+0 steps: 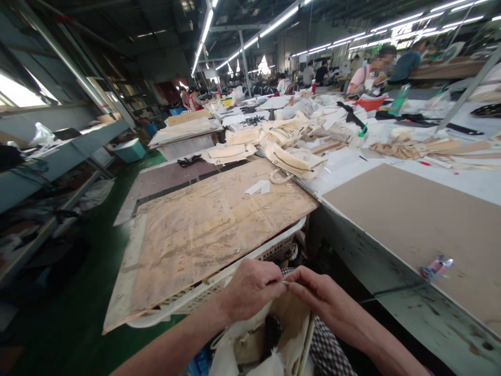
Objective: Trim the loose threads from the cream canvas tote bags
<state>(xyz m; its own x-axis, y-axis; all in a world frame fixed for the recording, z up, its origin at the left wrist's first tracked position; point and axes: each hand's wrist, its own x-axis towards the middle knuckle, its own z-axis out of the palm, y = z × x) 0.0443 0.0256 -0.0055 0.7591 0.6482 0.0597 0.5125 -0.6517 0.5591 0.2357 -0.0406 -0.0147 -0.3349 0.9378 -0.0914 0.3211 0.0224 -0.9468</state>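
Note:
A cream sewn fabric piece [293, 318] with a strap-like edge lies over my lap, on black-and-white checked cloth [332, 344]. At its upper edge my left hand [250, 287] is closed in a pinch. Facing it, my right hand [319, 292] pinches the same edge between thumb and fingers. The fingertips of both hands nearly meet there, and they hide the bit of edge they grip. The lower part of the fabric piece runs out of the picture at the bottom.
A worn board [211, 219] rests on a white plastic basket [270, 245] ahead. Cream fabric pieces [289, 141] are heaped beyond it. On the right table, a brown sheet [422, 224] bears a small shiny object [436, 267]. Several people work farther back.

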